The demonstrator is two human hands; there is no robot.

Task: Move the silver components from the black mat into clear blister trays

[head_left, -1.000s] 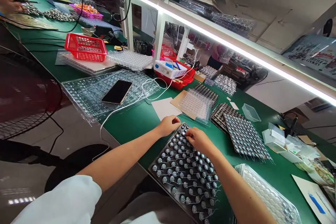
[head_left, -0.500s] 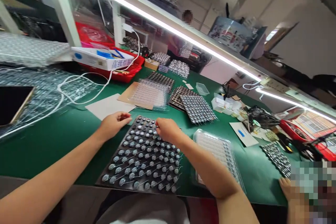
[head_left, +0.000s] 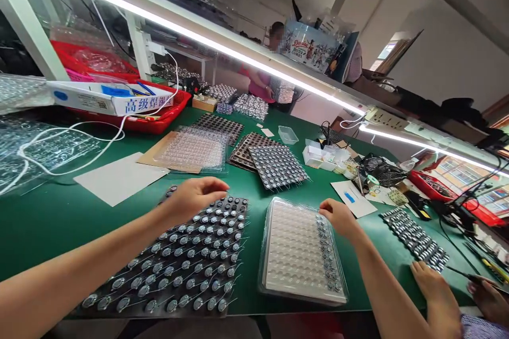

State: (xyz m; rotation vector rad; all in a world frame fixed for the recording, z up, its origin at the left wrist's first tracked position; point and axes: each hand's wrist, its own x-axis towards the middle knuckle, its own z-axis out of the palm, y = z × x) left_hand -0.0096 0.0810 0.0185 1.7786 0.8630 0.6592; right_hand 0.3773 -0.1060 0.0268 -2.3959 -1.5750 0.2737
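My left hand (head_left: 201,198) hovers over the far edge of a dark tray (head_left: 234,296) with rows of small round silver components (head_left: 186,265), thin wire leads sticking out of them. Its fingers are curved, thumb apart, and nothing shows between them. At the far right corner of a transparent plastic blister tray (head_left: 294,254), my right hand (head_left: 338,217) has its fingertips pinched together; whatever they hold is hidden. Along that tray's right side run columns of the same round components (head_left: 330,265). White pockets fill the rest of it.
Behind lie stacked component trays (head_left: 276,167), transparent blister sheets (head_left: 194,148) and white paper (head_left: 119,177). A white cable (head_left: 75,169) loops at left near a red basket (head_left: 159,124). A co-worker's hand (head_left: 433,286) rests at right near another component tray (head_left: 415,238).
My right hand has moved from the dark tray rightward to the blister tray's far corner. My left hand has shifted right over the dark tray. The view has turned right.
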